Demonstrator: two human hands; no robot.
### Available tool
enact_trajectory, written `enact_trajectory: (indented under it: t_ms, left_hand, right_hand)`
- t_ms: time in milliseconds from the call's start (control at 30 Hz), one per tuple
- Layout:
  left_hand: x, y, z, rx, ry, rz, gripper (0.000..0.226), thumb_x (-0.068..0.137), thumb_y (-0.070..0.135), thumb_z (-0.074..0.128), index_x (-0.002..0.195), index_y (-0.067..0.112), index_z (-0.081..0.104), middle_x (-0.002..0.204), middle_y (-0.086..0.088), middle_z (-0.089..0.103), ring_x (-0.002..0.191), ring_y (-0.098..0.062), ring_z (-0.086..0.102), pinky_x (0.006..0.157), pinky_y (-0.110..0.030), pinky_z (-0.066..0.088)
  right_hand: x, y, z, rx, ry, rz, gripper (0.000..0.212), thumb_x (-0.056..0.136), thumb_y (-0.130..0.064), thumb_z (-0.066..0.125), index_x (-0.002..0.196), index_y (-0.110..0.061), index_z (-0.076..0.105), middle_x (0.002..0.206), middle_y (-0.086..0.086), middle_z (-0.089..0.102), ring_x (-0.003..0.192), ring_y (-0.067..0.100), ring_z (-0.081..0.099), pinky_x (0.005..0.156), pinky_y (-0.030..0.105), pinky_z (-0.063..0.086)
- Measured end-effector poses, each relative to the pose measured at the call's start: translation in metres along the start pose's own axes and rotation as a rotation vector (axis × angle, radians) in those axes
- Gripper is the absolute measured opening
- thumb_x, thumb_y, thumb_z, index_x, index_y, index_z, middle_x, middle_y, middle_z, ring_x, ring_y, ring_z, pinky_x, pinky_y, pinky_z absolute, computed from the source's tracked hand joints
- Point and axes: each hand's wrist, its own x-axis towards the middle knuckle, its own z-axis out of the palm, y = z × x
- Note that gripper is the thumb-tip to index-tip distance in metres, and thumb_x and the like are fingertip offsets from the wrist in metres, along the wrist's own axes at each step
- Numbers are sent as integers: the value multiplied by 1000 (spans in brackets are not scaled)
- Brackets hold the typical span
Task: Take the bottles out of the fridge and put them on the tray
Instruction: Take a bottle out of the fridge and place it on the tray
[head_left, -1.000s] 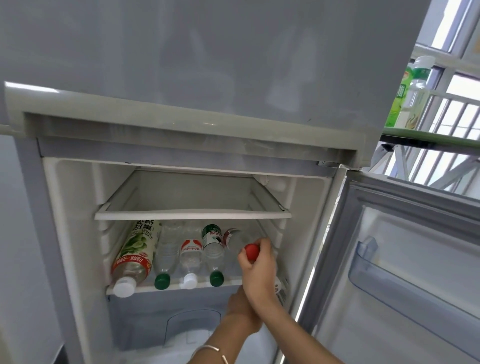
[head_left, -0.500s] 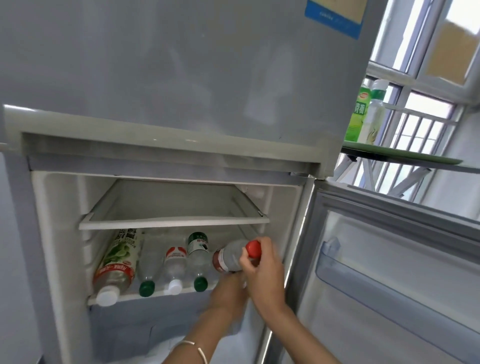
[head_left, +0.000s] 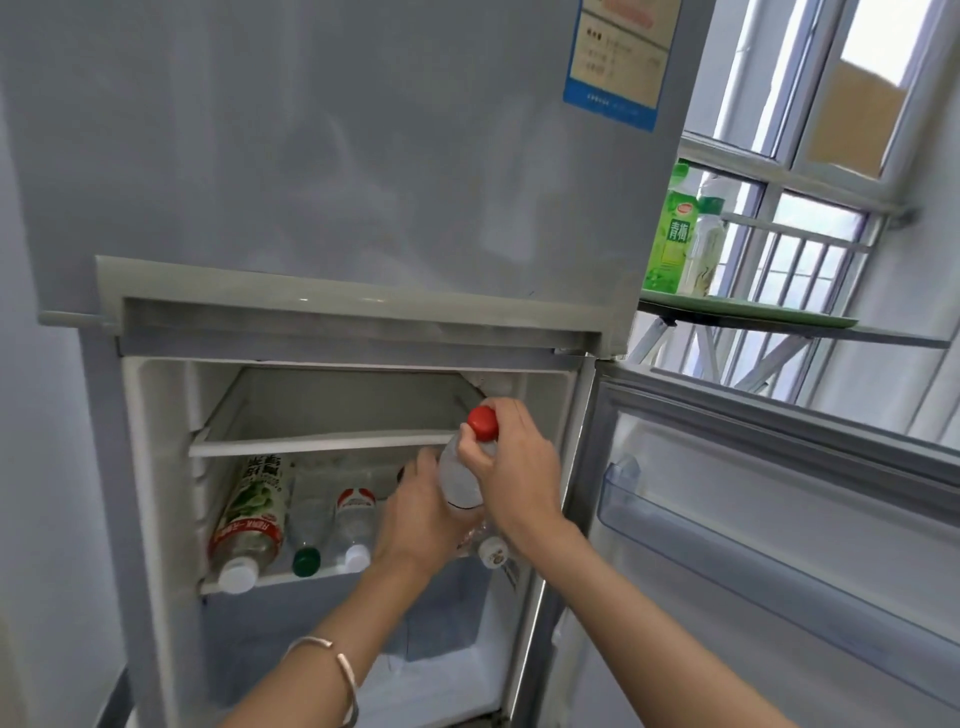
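Daylit kitchen corner: a red-capped bottle clears the open fridge, right hand gripping its neck, left hand steadying its base, apparently bound for the green tray far right.

Setting: home kitchen corner | two-door fridge, lower compartment open | drink bottles on shelf left of fingers | barred window up right of fingers

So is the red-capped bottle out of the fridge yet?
Nearly: red-capped bottle is upright in the right hand, lifted off the shelf at the opening.
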Motion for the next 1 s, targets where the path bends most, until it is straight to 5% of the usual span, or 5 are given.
enact_trajectory:
  t_ms: [267, 433, 567, 800, 1000]
  left_hand:
    - [-24, 45, -53, -109, 20, 311, 84, 50, 72, 74, 125, 49, 45, 96, 21, 72, 90, -2, 69, 76, -32, 58]
    - [-19, 128, -72, -322, 38, 395, 84, 46, 71, 78, 117, 49, 37, 95, 18, 72, 84, 0, 69, 78, -32, 60]
    - [-6, 203, -78, -441, -5, 536, 84, 46, 73, 75, 117, 48, 39, 96, 14, 74, 82, -4, 71, 76, -36, 60]
    - [35, 339, -50, -612, -57, 786, 88, 73, 59, 69, 147, 31, 30, 132, 1, 62, 106, -15, 68, 89, -36, 57]
    - [107, 378, 41, 78, -231, 591, 30, 99, 13, 42, 122, 1, 58, 123, -18, 63, 104, -29, 62, 85, -34, 52]
  right_hand:
    - [-18, -10, -91, 406, -136, 77, 38, 93, -14, 48, 120, -40, 44, 105, -22, 55, 80, -7, 56, 72, 10, 43]
    - [-25, -4, -137, 367, -450, 262, 63, 72, -25, 66, 127, -38, 37, 104, -14, 68, 91, 0, 67, 82, 25, 58]
    - [0, -5, -191, 312, -226, 289, 56, 70, -30, 80, 108, -38, 41, 93, -13, 70, 83, -1, 68, 79, 26, 57]
    - [89, 30, -302, 171, -3, 251, 72, 67, -16, 85, 127, -18, 45, 109, -5, 66, 98, 11, 65, 85, 26, 51]
    - [187, 129, -347, 238, 208, 396, 65, 68, 2, 80, 122, -5, 46, 97, 1, 59, 101, 20, 57, 79, 27, 50]
